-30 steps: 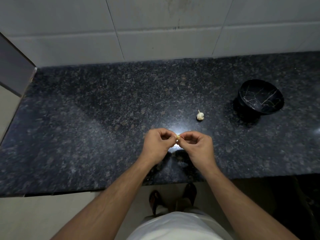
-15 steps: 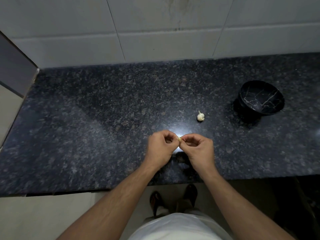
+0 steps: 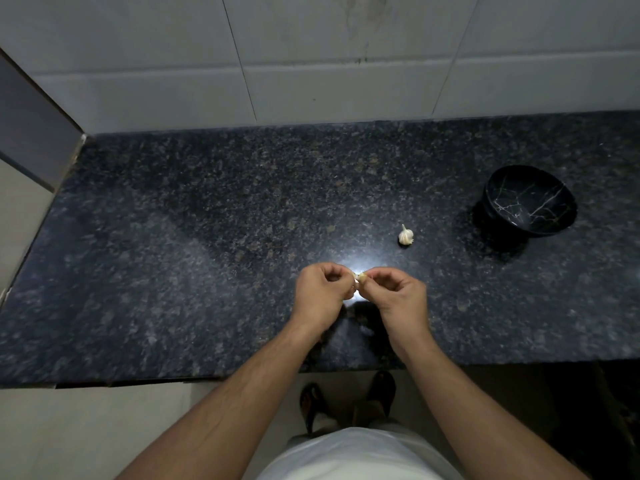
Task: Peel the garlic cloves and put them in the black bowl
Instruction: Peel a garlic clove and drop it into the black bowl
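Observation:
Both my hands meet above the front middle of the dark granite counter [image 3: 207,254]. Between their fingertips is a small pale garlic clove [image 3: 360,278]. My left hand [image 3: 322,296] pinches it from the left with curled fingers, and my right hand [image 3: 398,296] pinches it from the right. Most of the clove is hidden by my fingers. A small white garlic bulb [image 3: 405,235] lies on the counter beyond my right hand. The black bowl [image 3: 530,202] with white marbling stands at the right; nothing shows inside it.
A white tiled wall [image 3: 311,64] rises behind the counter, and a grey panel [image 3: 31,133] stands at the far left. The counter's front edge runs just under my wrists; my feet show on the floor below.
My hands have stayed together over the same spot, fingers working slightly at the clove. The bulb and the bowl have not moved.

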